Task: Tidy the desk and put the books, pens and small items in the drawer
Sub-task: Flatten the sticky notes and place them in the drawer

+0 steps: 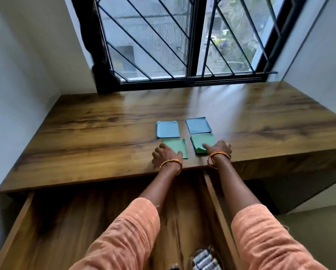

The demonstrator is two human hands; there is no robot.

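Four small paper pads lie in a square near the front edge of the wooden desk (85, 129). The left blue pad (167, 129) and the right blue pad (198, 125) are at the back. In front of them are the left green pad (176, 146) and the right green pad (202, 141). My left hand (164, 155) holds the left green pad, thumb on top and fingers curled at its left edge. My right hand (219, 148) grips the right green pad at its near right corner, which is slightly lifted. Below the desk front the wide drawer (17, 227) stands open under my forearms.
A barred window (182, 45) runs along the back of the desk, with white walls on both sides. A striped blue-and-white thing (204, 260) shows at the bottom edge; I cannot tell what it is. The desk's right side drops to the floor.
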